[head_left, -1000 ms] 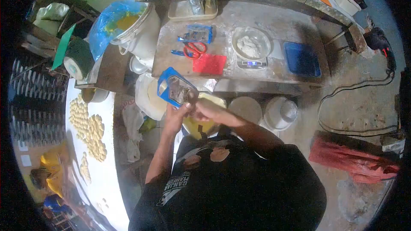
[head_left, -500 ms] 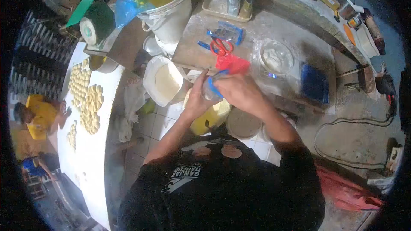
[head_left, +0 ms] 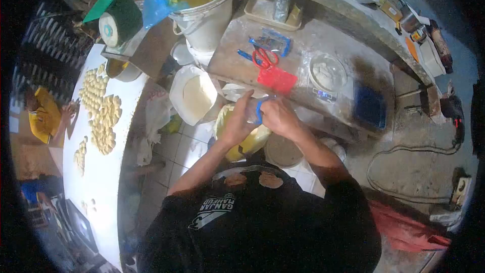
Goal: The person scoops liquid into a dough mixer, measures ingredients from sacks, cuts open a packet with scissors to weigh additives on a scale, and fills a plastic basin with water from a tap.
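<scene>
My left hand point(head_left: 239, 125) is wrapped round a small clear container with a blue rim point(head_left: 259, 111), above a yellow-lined bucket point(head_left: 248, 147). On the container's right side, the fingers of my right hand point(head_left: 279, 117) are bent and closed at the blue rim. Whether that rim is a separate lid cannot be made out. Just beyond the hands, a red packet point(head_left: 277, 80) lies on the worktable point(head_left: 227, 63). Red-handled scissors point(head_left: 266, 60) and a clear and blue packet point(head_left: 275, 43) lie behind it.
A bowl of white stuff point(head_left: 327, 71) sits on a digital scale point(head_left: 324, 95). Left of my hands stands a white-lined bucket of pale powder point(head_left: 196, 96). A tall white bucket point(head_left: 207, 25) is behind. Dough pieces point(head_left: 103, 121) cover part of a white table, beside a person in yellow point(head_left: 43, 116).
My right hand has shifted from over the container to its right side, and the blue rim shows more upright. The red packet is now less hidden. The whole view has moved slightly.
</scene>
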The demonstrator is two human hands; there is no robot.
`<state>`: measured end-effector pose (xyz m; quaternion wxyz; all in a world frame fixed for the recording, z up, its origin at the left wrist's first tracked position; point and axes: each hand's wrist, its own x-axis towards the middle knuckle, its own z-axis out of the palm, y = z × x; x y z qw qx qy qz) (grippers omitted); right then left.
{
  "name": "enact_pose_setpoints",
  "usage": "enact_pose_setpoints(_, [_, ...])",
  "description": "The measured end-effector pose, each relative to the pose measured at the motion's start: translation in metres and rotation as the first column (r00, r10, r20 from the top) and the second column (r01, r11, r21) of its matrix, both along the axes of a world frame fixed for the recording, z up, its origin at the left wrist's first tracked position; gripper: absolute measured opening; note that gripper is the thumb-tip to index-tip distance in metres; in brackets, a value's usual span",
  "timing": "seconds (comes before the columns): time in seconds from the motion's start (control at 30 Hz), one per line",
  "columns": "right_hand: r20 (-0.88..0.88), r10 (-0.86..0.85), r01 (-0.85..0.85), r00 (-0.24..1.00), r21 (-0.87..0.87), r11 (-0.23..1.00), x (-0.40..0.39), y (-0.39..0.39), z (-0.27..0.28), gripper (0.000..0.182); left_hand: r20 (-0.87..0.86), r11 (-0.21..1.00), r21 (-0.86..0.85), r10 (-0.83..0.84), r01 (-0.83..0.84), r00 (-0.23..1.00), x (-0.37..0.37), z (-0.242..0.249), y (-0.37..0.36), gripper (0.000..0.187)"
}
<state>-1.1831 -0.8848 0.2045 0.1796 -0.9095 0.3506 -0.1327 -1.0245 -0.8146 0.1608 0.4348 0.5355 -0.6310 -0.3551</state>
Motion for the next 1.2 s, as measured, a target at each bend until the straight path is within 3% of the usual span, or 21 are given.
enact_pose_setpoints(0.07, [-0.008, -0.008, 0.008, 1.000, -0.021, 1.000, -0.011, -0.003, 0.014, 0.011, 0.014, 1.000, -0.012, 0.008, -0.007, 1.000, 0.000, -0.001, 0.000, 0.091])
enact_pose_setpoints(0.13, [0.426, -0.183, -0.022, 0.886, 0.433, 0.901, -0.026, -0.012, 0.034, 0.015, -0.165, 0.994, 0.105, 0.034, -0.017, 0.986, 0.004, -0.014, -0.003, 0.086])
enact_pose_setpoints(0.2, [0.387, -0.412, 0.168, 0.825, 0.528, 0.832, -0.056, -0.030, 0.053, 0.018, -0.239, 0.993, 0.118, 0.039, -0.011, 0.970, 0.008, -0.030, 0.002, 0.085])
enact_pose_setpoints(0.27, [0.499, -0.498, 0.255, 0.710, 0.477, 0.841, -0.094, -0.061, 0.049, 0.019, -0.344, 0.986, 0.163, 0.035, 0.023, 0.938, 0.013, -0.032, 0.006, 0.080])
enact_pose_setpoints(0.37, [0.417, -0.605, 0.442, 0.679, 0.425, 0.790, -0.139, -0.098, 0.052, 0.020, -0.540, 0.971, 0.231, 0.072, 0.065, 0.839, 0.013, -0.041, 0.013, 0.077])
enact_pose_setpoints(0.47, [0.216, -0.680, 0.605, 0.701, 0.325, 0.727, -0.179, -0.127, 0.016, 0.022, -0.488, 0.969, 0.243, 0.077, 0.051, 0.869, 0.013, -0.038, 0.017, 0.068])
enact_pose_setpoints(0.5, [0.058, -0.663, 0.657, 0.746, 0.096, 0.748, -0.194, -0.140, -0.009, 0.023, -0.458, 0.963, 0.262, 0.064, 0.066, 0.887, 0.014, -0.036, 0.018, 0.065])
enact_pose_setpoints(0.53, [-0.105, -0.655, 0.641, 0.748, -0.141, 0.754, -0.194, -0.143, -0.012, 0.024, -0.456, 0.963, 0.260, 0.061, 0.067, 0.888, 0.013, -0.032, 0.018, 0.065])
enact_pose_setpoints(0.57, [-0.101, -0.653, 0.639, 0.751, -0.141, 0.756, -0.194, -0.146, -0.014, 0.024, -0.466, 0.967, 0.249, 0.071, 0.054, 0.882, 0.012, -0.028, 0.017, 0.062])
enact_pose_setpoints(0.63, [0.233, -0.523, 0.569, 0.820, -0.430, 0.701, -0.193, -0.137, -0.017, 0.026, -0.473, 0.966, 0.255, 0.091, 0.037, 0.876, 0.011, -0.020, 0.021, 0.060])
enact_pose_setpoints(0.67, [0.231, -0.530, 0.575, 0.816, -0.418, 0.703, -0.182, -0.124, -0.011, 0.026, -0.475, 0.965, 0.262, 0.099, 0.033, 0.874, 0.010, -0.014, 0.023, 0.059])
enact_pose_setpoints(0.73, [0.378, -0.606, 0.602, 0.700, 0.145, 0.785, -0.137, -0.094, 0.006, 0.031, -0.471, 0.963, 0.264, 0.085, 0.048, 0.878, 0.011, -0.012, 0.020, 0.059])
enact_pose_setpoints(0.77, [0.474, -0.534, 0.424, 0.700, 0.326, 0.845, -0.116, -0.081, -0.010, 0.042, -0.479, 0.951, 0.304, 0.103, 0.055, 0.872, 0.014, -0.013, 0.021, 0.062])
enact_pose_setpoints(0.83, [0.545, -0.239, 0.070, 0.804, 0.311, 0.948, -0.067, -0.049, -0.014, 0.059, -0.477, 0.934, 0.349, 0.110, 0.073, 0.872, 0.022, -0.017, 0.021, 0.065])
enact_pose_setpoints(0.87, [0.412, -0.280, 0.013, 0.867, 0.542, 0.840, -0.051, -0.030, -0.003, 0.063, -0.491, 0.943, 0.320, 0.081, 0.093, 0.868, 0.027, -0.020, 0.022, 0.070])
enact_pose_setpoints(0.9, [0.434, -0.232, -0.080, 0.871, 0.590, 0.803, -0.037, -0.023, -0.003, 0.057, -0.504, 0.950, 0.293, 0.053, 0.113, 0.862, 0.033, -0.022, 0.022, 0.076])
enact_pose_setpoints(0.97, [0.464, -0.190, -0.174, 0.865, 0.634, 0.754, -0.015, -0.025, -0.012, 0.051, -0.499, 0.930, 0.335, 0.041, 0.150, 0.866, 0.049, -0.017, 0.024, 0.086])
enact_pose_setpoints(1.03, [0.369, 0.072, -0.288, 0.927, 0.576, 0.765, 0.005, -0.037, -0.024, 0.037, -0.507, 0.874, 0.441, 0.053, 0.206, 0.860, 0.067, -0.013, 0.024, 0.089])
enact_pose_setpoints(1.1, [0.319, 0.038, -0.238, 0.947, 0.615, 0.752, 0.022, -0.038, -0.027, 0.027, -0.535, 0.850, 0.484, 0.101, 0.207, 0.838, 0.084, -0.019, 0.026, 0.087])
enact_pose_setpoints(1.17, [0.553, -0.026, -0.192, 0.832, 0.333, 0.923, 0.037, -0.034, -0.016, 0.025, -0.544, 0.856, 0.479, 0.115, 0.194, 0.831, 0.095, -0.019, 0.026, 0.085])
enact_pose_setpoints(1.2, [0.550, -0.023, -0.194, 0.835, 0.333, 0.923, 0.041, -0.033, -0.008, 0.025, -0.548, 0.858, 0.477, 0.118, 0.193, 0.828, 0.100, -0.019, 0.023, 0.085])
